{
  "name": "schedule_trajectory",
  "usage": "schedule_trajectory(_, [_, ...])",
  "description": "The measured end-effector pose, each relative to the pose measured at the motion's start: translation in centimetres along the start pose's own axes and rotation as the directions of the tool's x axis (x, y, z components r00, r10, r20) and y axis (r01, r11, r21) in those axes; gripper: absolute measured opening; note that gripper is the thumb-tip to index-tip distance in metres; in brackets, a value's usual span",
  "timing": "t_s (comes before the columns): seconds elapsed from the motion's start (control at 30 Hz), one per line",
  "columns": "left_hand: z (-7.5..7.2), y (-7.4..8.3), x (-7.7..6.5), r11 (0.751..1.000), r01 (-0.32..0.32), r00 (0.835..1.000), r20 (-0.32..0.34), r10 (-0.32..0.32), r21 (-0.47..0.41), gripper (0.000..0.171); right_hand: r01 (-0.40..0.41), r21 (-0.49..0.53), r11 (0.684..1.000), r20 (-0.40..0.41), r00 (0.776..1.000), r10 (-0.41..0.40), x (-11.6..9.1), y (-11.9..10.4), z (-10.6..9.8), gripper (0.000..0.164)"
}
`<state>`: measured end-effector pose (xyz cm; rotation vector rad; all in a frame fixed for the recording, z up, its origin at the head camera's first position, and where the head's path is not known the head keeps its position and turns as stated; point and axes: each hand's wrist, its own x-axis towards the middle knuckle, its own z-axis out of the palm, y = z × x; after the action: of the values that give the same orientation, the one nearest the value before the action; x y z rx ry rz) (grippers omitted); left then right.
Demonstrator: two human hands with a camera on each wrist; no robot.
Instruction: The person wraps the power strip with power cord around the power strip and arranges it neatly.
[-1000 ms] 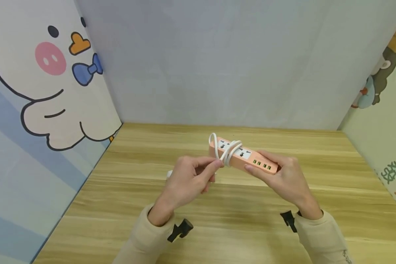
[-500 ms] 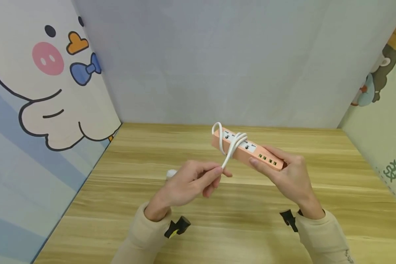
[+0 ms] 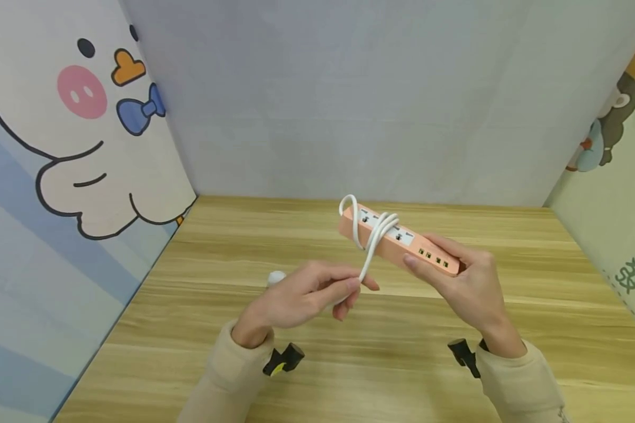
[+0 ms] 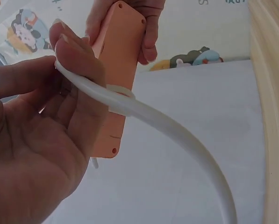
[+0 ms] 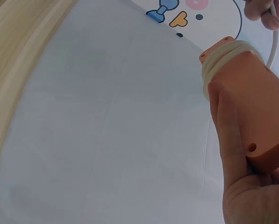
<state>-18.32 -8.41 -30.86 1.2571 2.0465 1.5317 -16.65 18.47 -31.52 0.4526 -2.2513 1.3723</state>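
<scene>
An orange power strip (image 3: 388,249) with white socket panels and several USB ports is held above the table, tilted, by my right hand (image 3: 468,282) at its USB end. White cord (image 3: 379,231) is wound round its middle, and a loop rises over its far end. My left hand (image 3: 312,294) pinches the cord's free run between thumb and forefinger, below and left of the strip. In the left wrist view the cord (image 4: 172,126) curves from those fingers down toward the lower right. The right wrist view shows the strip's orange underside (image 5: 251,102) with fingers along it.
A small white object (image 3: 276,277), partly hidden behind my left hand, lies on the wood-grain table (image 3: 243,229). A pale grey wall (image 3: 349,106) stands behind the table, with cartoon-printed panels (image 3: 79,176) at the sides.
The power strip and right hand have risen slightly and shifted right. My left hand has drawn the cord down and away from the strip, so a longer stretch shows between them.
</scene>
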Motion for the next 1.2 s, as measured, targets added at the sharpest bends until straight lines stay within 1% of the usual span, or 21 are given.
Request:
schedule_trajectory(0.13, [-0.4,-0.6,0.1,0.998,-0.029,0.997,0.075,0.034,-0.063,0.031,-0.005,0.040,0.999,0.017,1.000,0.004,-0.1,-0.4,-0.1,0.038])
schedule_trajectory(0.27, [-0.7,-1.7,0.4,0.992,-0.048,0.982,0.175,0.067,-0.113,0.032,-0.009,0.097,0.995,0.039,0.999,0.005,-0.2,-0.7,-0.3,0.037])
schedule_trajectory(0.33, [-0.8,-2.3,0.6,0.991,-0.047,0.975,0.212,0.073,-0.126,0.033,-0.012,0.121,0.993,0.045,0.999,0.006,-0.2,-0.8,-0.5,0.036])
schedule_trajectory(0.4, [-0.9,-2.8,0.8,0.992,-0.046,0.969,0.235,0.074,-0.121,0.033,-0.013,0.143,0.990,0.052,0.999,0.006,-0.1,-0.9,-0.6,0.036])
schedule_trajectory(0.57, [-1.1,-3.7,1.2,0.993,-0.027,0.968,0.244,0.055,-0.119,0.034,-0.016,0.185,0.983,0.088,0.996,0.000,-0.1,-1.0,-0.7,0.036])
schedule_trajectory(0.77, [-1.3,-4.7,1.5,0.993,0.011,0.976,0.219,0.015,-0.118,0.037,-0.029,0.210,0.977,0.119,0.993,0.004,-0.1,-0.9,-0.9,0.036])
schedule_trajectory(0.93, [-1.3,-4.8,1.4,0.992,0.026,0.978,0.211,0.001,-0.125,0.035,-0.050,0.244,0.968,0.158,0.987,0.011,-0.2,-0.8,-1.1,0.035])
schedule_trajectory(1.13, [-1.3,-4.8,1.3,0.986,0.049,0.978,0.206,-0.016,-0.156,0.031,-0.074,0.270,0.960,0.195,0.981,0.021,-0.4,-0.8,-1.4,0.037])
schedule_trajectory(1.2, [-1.4,-4.9,1.4,0.987,0.042,0.979,0.205,-0.009,-0.157,0.029,-0.073,0.279,0.958,0.200,0.980,0.016,-0.4,-0.8,-1.4,0.037])
